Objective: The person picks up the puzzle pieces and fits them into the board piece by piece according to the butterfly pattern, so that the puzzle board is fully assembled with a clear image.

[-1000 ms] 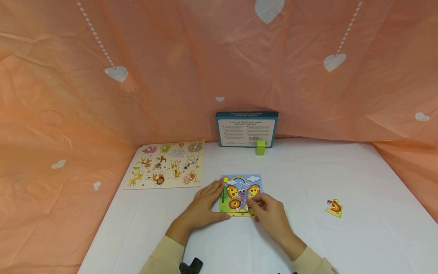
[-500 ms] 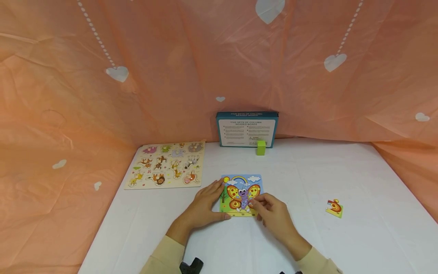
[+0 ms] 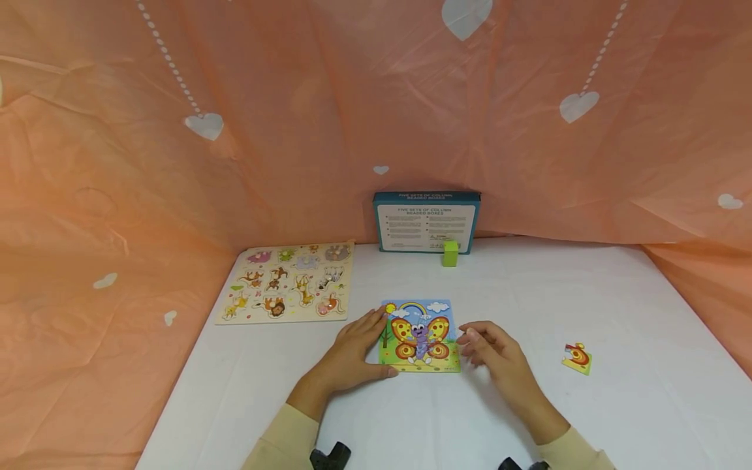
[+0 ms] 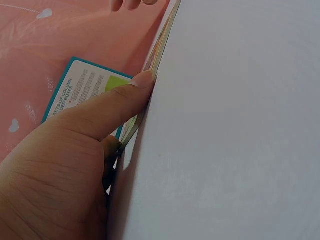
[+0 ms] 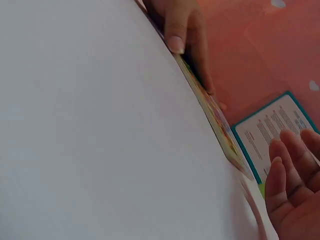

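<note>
In the head view, a square butterfly puzzle (image 3: 420, 349) lies flat on the white table, its picture showing a purple-bodied butterfly under a rainbow. My left hand (image 3: 354, 353) braces its left side, fingers extended along the left edge and thumb at the bottom edge. That straight thumb (image 4: 125, 102) also touches the puzzle's edge (image 4: 135, 127) in the left wrist view. Just right of the puzzle hovers my right hand (image 3: 496, 359), fingers relaxed, with nothing seen between them. A loose puzzle piece (image 3: 578, 359) with an orange swirl rests farther right.
A wooden animal peg puzzle (image 3: 288, 285) lies at the back left. At the back stands a teal-edged box (image 3: 427, 222), with a green block (image 3: 450, 254) in front of it. Behind everything hangs an orange sheet (image 3: 294, 130) with white hearts.
My right hand has drawn back rightward off the puzzle's lower right part, uncovering the butterfly's lower right wing and the corner. My left hand has stayed in place.
</note>
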Motion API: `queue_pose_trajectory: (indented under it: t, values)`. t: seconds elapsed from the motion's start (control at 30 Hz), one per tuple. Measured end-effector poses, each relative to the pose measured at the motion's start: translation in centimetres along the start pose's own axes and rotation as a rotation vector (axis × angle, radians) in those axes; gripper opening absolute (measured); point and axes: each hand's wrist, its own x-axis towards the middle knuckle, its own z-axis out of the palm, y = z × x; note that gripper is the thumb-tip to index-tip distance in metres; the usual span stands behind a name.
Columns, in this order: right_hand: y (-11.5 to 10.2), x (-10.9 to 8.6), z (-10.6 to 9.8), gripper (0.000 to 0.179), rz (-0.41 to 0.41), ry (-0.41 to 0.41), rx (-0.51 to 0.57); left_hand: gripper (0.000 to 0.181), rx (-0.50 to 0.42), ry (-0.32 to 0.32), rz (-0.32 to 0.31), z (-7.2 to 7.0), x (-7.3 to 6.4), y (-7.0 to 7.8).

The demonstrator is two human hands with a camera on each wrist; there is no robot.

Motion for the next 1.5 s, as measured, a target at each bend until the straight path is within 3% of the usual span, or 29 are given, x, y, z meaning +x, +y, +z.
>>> queue_pose_trajectory:
  t: [0.2, 0.67, 0.83, 1.07, 1.17, 1.27, 1.5]
  values:
    - [-0.2, -0.1, -2.8, 0.042, -0.055, -0.019, 0.032, 0.108, 0.005, 0.002, 0.009, 0.0, 0.1, -0.1]
    - [0.7, -1.3, -10.8, 0.051, -0.203, -0.075, 0.269, 0.108, 0.008, 0.001, 0.008, 0.1, 0.2, 0.0]
    - [0.8, -1.7, -13.3, 0.055, -0.238, -0.054, 0.332, 0.107, 0.013, 0.003, 0.008, 0.1, 0.2, 0.0]
    - [0.7, -2.2, -15.8, 0.052, -0.201, 0.081, 0.393, 0.108, 0.01, -0.003, 0.001, 0.1, 0.2, -0.1]
    - [1.1, -2.3, -16.7, 0.05, -0.204, 0.089, 0.431, 0.109, 0.006, -0.006, -0.002, 0.1, 0.2, -0.1]
    - [1.4, -2.4, -17.4, 0.045, -0.154, 0.103, 0.339, 0.109, 0.002, -0.006, -0.006, 0.1, 0.1, -0.1]
    - [1.9, -2.4, -18.0, 0.04, 0.07, 0.033, -0.197, 0.108, -0.002, -0.004, -0.011, 0.1, 0.1, -0.1]
